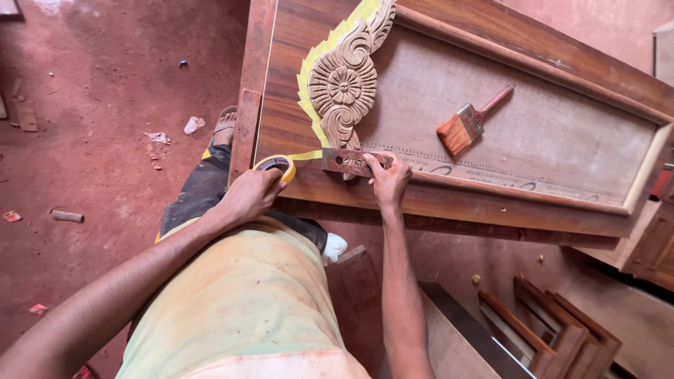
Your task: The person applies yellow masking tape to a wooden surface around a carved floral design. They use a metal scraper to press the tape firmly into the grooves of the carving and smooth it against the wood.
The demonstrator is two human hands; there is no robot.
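Note:
My left hand (251, 194) grips a roll of yellow masking tape (275, 165), with a strip pulled out to the right. My right hand (387, 178) presses a flat rusty metal blade (345, 161) against the wooden door panel (491, 119), just below a carved wooden floral ornament (344, 83). Yellow tape (309, 77) lines the ornament's left edge. The tape strip runs from the roll toward the blade.
A paintbrush (469, 123) with a red handle lies on the panel to the right. The dark wooden frame (449, 200) runs along the near edge. Wooden frames (547, 330) stand at lower right. Scraps litter the red dirt floor (105, 140) at left.

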